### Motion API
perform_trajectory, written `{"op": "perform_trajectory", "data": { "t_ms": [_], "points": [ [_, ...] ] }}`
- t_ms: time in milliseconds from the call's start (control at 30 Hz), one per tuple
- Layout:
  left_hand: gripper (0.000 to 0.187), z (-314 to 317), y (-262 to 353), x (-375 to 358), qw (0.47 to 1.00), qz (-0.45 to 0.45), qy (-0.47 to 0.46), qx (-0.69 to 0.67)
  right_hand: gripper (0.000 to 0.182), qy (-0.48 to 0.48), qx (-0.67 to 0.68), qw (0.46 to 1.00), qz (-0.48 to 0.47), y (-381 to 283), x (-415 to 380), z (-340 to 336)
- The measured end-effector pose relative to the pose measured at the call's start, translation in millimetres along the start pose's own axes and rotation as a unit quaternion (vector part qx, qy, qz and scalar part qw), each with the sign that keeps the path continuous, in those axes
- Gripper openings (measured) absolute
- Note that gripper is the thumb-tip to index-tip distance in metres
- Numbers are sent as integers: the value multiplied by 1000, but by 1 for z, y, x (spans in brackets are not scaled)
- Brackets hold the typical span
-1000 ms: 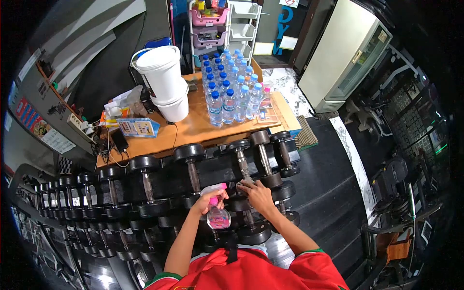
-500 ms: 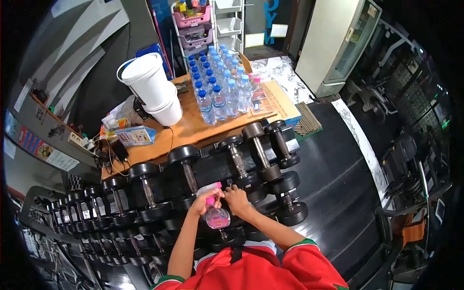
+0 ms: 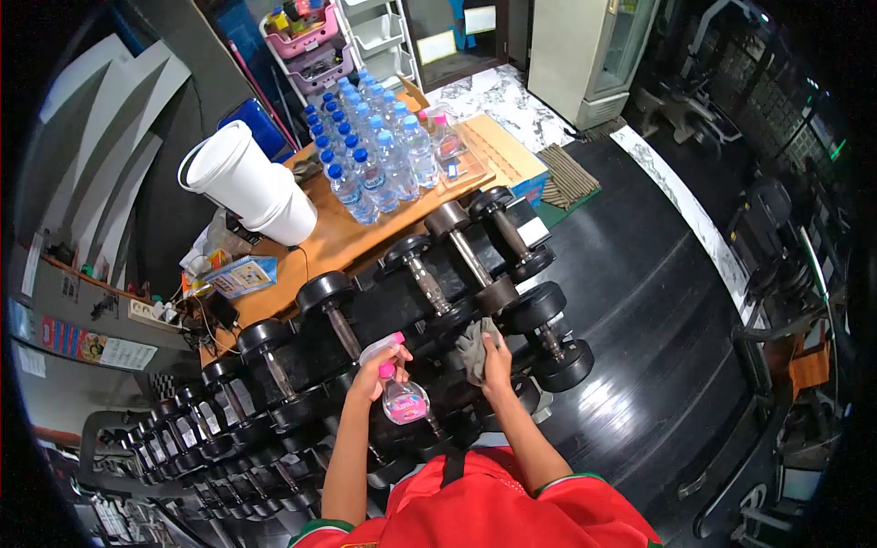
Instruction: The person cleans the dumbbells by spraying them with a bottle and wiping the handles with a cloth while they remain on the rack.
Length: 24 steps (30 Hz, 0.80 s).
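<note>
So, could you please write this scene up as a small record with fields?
left hand: left hand grips a clear spray bottle with a pink nozzle
right hand: right hand holds a crumpled grey cloth
below the hands: rows of black-headed dumbbells with metal handles
table: wooden table behind the dumbbells
on the table: grouped water bottles, two stacked white buckets, a desk calendar
background: display fridge, storage shelves with pink and white baskets
floor: striped mat beside the table

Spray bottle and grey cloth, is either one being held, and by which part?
The left hand holds the spray bottle at its neck; the right hand holds the grey cloth by one side.
</note>
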<state>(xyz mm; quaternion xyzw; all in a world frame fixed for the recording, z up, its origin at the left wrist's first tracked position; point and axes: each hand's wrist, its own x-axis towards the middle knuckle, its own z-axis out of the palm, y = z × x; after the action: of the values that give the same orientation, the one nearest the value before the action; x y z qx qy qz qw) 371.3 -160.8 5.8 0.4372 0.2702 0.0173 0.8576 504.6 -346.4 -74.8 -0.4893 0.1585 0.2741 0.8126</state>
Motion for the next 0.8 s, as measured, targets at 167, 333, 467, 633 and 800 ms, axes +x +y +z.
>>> {"op": "perform_trajectory", "data": {
  "t_ms": [167, 333, 467, 633, 800],
  "points": [
    [27, 1, 0, -1, 1000, 4, -6, -3, 36, 32, 106, 993, 30, 10, -23, 56],
    [24, -7, -2, 1, 1000, -15, -10, -18, 34, 66, 22, 996, -49, 36, -32, 68],
    [25, 1, 2, 1, 1000, 1, 2, 7, 31, 66, 9, 995, -72, 51, -21, 61],
    [25, 5, 4, -1, 1000, 1, 9, 5, 31, 91, 31, 994, -53, 57, 4, 54],
    [22, 0, 5, -3, 1000, 3, -23, -14, 29, 115, 36, 993, -14, 32, 24, 49]
  ]
}}
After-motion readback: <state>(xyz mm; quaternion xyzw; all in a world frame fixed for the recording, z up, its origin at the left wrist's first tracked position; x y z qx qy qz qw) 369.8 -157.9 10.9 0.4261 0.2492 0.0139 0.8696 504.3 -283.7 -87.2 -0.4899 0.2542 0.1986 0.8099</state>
